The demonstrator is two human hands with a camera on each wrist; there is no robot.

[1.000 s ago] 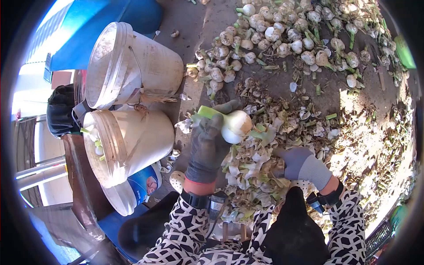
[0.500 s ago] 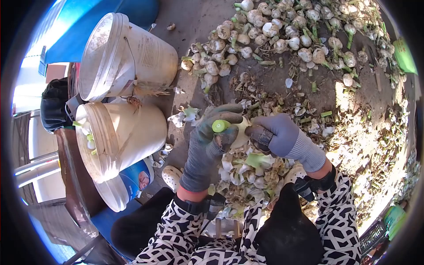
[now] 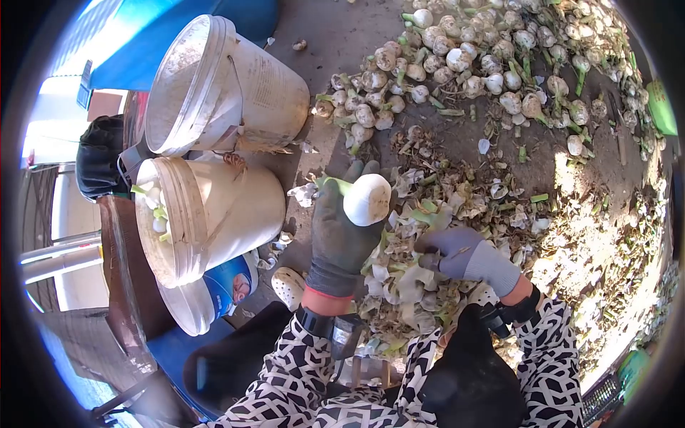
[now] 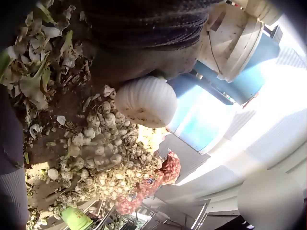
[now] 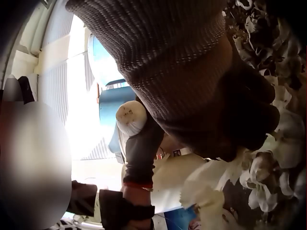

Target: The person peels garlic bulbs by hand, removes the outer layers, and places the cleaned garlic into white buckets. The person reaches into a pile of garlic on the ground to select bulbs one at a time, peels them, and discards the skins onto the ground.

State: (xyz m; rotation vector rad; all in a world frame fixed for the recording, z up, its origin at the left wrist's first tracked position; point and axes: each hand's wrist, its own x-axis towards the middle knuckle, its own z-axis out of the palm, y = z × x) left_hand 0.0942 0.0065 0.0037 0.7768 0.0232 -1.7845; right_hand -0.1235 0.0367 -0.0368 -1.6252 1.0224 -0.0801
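Now the right hand (image 3: pixel 460 257), in a grey knit glove with dirty fingers, has come away from the round white garlic bulb (image 3: pixel 367 200) that both hands were gripping half a second ago. It has dropped over the loose heap of pale, papery peel (image 3: pixel 399 289), and the bulb has turned so that its flat, brown-specked root end (image 3: pixel 382 197) shows. The white surface suggests that this bulb's outer skin is largely stripped, so its peeling looks close to done.

The left hand (image 3: pixel 339 239), in a dark grey glove, holds the bulb alone, closed about its green stem (image 3: pixel 338 185), which points towards the off-white plastic bucket (image 3: pixel 246 207) holding other green-stemmed bulbs. The bulb sits at the finger end of that hand, well apart from the right hand. The right fingers are curled; a blurred pale strip of peel (image 5: pixel 204 191) shows below them, but whether they grip it I cannot tell.
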